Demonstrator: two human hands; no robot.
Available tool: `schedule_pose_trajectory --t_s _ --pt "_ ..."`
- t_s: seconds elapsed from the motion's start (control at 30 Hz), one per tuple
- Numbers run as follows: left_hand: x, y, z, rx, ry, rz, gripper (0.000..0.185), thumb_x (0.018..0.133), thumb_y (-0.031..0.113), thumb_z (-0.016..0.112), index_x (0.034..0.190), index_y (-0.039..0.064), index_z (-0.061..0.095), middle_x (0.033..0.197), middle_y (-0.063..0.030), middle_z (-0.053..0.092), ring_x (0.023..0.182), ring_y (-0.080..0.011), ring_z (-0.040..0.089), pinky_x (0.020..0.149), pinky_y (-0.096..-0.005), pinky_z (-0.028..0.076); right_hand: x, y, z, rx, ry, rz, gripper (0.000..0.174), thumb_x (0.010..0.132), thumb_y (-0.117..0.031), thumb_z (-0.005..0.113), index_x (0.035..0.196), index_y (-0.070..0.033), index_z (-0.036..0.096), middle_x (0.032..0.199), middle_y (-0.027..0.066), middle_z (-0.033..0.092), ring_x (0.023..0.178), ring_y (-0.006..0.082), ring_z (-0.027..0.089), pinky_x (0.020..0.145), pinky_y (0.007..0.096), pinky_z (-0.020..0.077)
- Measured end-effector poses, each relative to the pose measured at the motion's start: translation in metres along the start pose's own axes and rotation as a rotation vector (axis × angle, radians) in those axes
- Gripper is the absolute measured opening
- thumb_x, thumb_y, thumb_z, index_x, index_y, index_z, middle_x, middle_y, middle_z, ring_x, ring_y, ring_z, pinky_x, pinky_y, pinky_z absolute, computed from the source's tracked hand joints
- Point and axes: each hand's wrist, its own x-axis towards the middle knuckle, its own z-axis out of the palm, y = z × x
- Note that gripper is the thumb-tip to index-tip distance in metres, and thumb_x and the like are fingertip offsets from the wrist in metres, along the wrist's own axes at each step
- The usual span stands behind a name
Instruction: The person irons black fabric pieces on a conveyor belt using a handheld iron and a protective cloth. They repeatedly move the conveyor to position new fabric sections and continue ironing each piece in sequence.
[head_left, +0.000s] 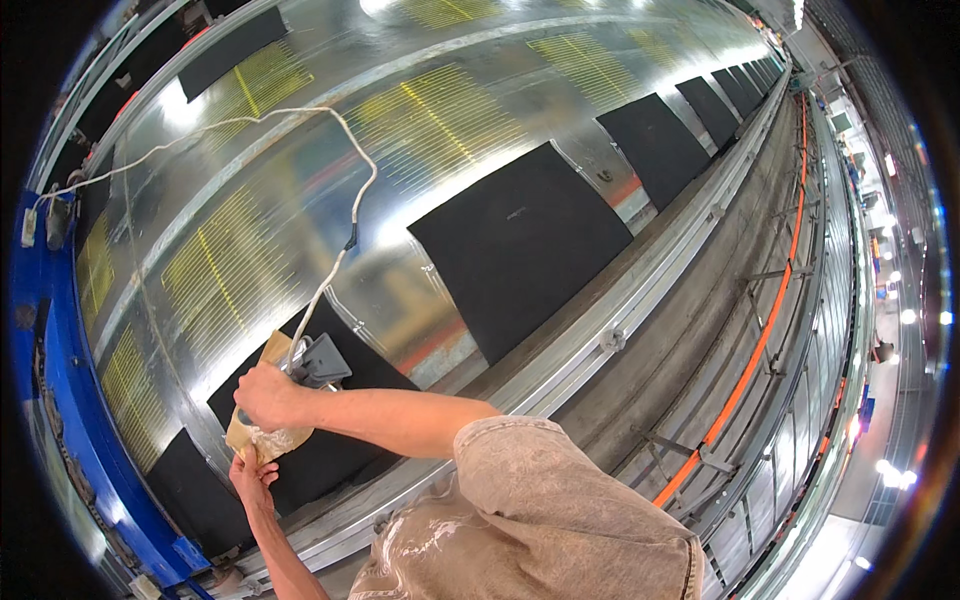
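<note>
My right hand (270, 397) is closed around a corded hand tool (324, 361) with a grey, flat-faced part; my fist hides most of its body. A white cord (369, 176) runs from it, with dark tape wrapped at one spot. Beneath that hand is a tan sheet (244, 435), paper-like, with a shiny whitish patch (271, 442) that may be clear film. My left hand (255, 480) pinches the sheet's near corner between thumb and fingers. Under the sheet lies a black rectangular mat (337, 457) on a long, shiny metal table (390, 300).
More black mats (521, 247) line the table's near edge. Yellow hatched grids (442, 124) mark its surface. An aluminium rail (570, 386) borders it. At the left stands a blue metal frame (67, 420), where the cord ends. An orange strip (757, 360) runs beyond the rail.
</note>
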Motion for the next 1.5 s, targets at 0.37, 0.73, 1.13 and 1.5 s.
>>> schedule_pose_trajectory --t_s 0.37,0.73,1.13,1.5 --pt "-0.006 0.005 0.008 -0.001 -0.017 0.005 0.033 0.104 0.030 0.070 0.119 0.001 0.064 0.091 -0.0095 0.076 0.060 -0.0159 0.074 0.044 -0.0229 0.058 0.001 0.003 0.014 0.018 0.001 0.029 0.021 0.069 -0.022 0.083 0.087 -0.011 0.083 0.085 0.0102 0.079 0.088 0.0258 0.078 0.075 0.0380 0.0578" --pt "-0.016 0.021 0.018 0.014 -0.132 0.072 0.030 0.104 0.031 0.068 0.114 0.003 0.069 0.088 -0.0102 0.077 0.066 -0.0130 0.073 0.050 -0.0229 0.055 -0.004 0.007 -0.022 -0.027 -0.052 -0.003 0.046 0.070 -0.043 0.082 0.088 -0.001 0.079 0.091 0.0214 0.076 0.088 0.0374 0.076 0.080 0.0478 0.0604" --pt "-0.109 0.028 -0.145 0.289 0.817 0.663 0.021 0.091 0.014 0.078 0.107 0.001 0.074 0.086 -0.0142 0.075 0.077 -0.0261 0.072 0.070 -0.0367 0.057 0.003 -0.049 -0.045 -0.358 -0.237 0.313 0.068 0.074 -0.059 0.080 0.094 0.006 0.078 0.086 0.0276 0.075 0.085 0.0441 0.074 0.082 0.0507 0.0579" --pt "-0.174 -0.064 -0.394 0.891 1.520 0.296 0.060 0.085 0.024 0.083 0.138 0.005 0.061 0.129 -0.0154 0.065 0.127 -0.0380 0.055 0.108 -0.0501 0.040 0.003 -0.045 -0.037 -0.325 -0.143 0.290 0.055 0.072 -0.047 0.084 0.087 0.005 0.076 0.078 0.0251 0.073 0.077 0.0446 0.072 0.078 0.0506 0.0567"
